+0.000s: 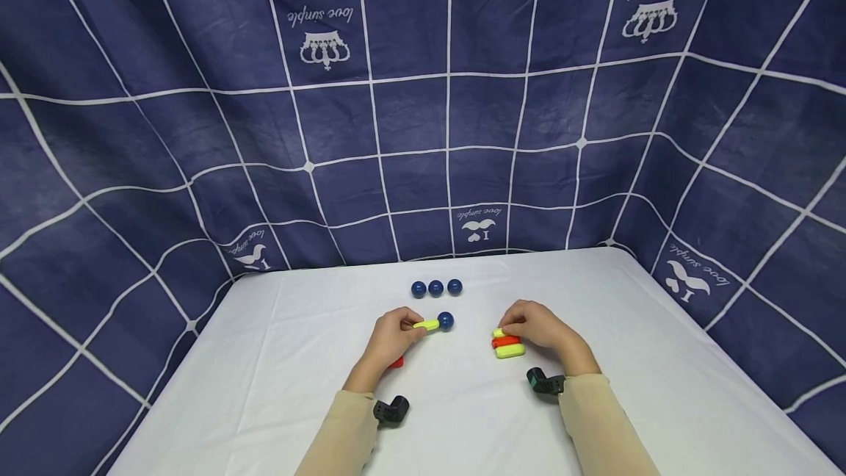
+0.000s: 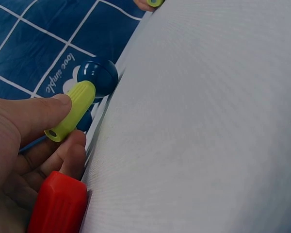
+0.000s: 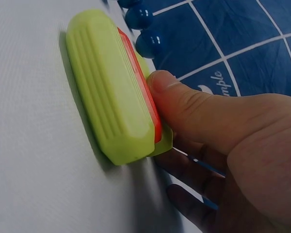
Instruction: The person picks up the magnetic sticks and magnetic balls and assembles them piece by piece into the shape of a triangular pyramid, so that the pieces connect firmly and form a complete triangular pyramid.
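Observation:
My left hand (image 1: 390, 340) pinches a yellow-green ridged stick (image 2: 75, 111) between thumb and fingers. A blue ball (image 1: 446, 321) touches that stick's far end. Beside the left hand, a red stick (image 2: 60, 204) lies on the table, partly hidden by the hand in the head view. To the right, my right hand (image 1: 538, 323) pinches the farthest yellow-green stick (image 1: 499, 333), mostly covered by its fingers. Next to it lie a red stick (image 1: 506, 342) and a nearer yellow-green stick (image 3: 106, 87), side by side.
Three blue balls (image 1: 436, 288) stand in a row farther back on the white-covered table (image 1: 297, 366). A dark blue curtain with white lines (image 1: 410, 116) hangs behind the table and along both sides. Each wrist carries a black camera mount (image 1: 393, 410).

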Demonstrator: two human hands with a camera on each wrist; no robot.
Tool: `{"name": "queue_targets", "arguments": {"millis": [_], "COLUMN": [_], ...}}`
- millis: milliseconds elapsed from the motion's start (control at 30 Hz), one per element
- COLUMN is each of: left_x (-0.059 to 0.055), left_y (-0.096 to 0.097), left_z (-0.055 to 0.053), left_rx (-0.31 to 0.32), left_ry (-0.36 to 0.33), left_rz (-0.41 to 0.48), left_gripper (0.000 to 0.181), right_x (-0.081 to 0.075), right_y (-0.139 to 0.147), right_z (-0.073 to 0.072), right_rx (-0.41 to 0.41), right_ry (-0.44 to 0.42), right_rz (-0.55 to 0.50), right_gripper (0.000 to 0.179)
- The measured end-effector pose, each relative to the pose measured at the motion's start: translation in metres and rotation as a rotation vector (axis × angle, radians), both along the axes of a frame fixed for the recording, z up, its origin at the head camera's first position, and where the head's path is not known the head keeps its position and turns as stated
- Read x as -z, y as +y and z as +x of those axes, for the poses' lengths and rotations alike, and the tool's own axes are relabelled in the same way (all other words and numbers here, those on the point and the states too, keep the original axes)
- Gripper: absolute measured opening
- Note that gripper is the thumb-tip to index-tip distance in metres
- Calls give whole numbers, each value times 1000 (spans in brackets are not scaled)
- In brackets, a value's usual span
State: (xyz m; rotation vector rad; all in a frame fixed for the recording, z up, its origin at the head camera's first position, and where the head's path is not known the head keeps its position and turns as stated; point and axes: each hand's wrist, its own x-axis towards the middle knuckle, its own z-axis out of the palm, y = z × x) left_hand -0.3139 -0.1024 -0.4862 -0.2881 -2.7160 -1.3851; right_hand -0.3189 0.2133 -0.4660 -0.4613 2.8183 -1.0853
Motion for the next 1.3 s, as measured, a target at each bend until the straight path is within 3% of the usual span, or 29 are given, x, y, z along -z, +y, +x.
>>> {"name": "queue_targets", "arguments": {"millis": [333, 533, 1033, 1300], "left_x": [0, 0, 0, 0], "left_y": [1, 1, 0, 1], "left_z": [0, 1, 3, 4], "left_rx": [-5, -5, 14, 14], "left_ry": [-21, -10, 7, 18], "left_rz": [3, -4, 5, 2], "left_gripper": [13, 13, 12, 12], "right_x": [2, 1, 1, 2], "right_y": [-1, -3, -27, -37], "right_z": [0, -1, -5, -4], "right_rx": [40, 43, 106, 90], "right_ry": [-24, 6, 14, 66], "right_rz": [-20, -56, -128, -77], "right_gripper": [4, 4, 8, 13]}}
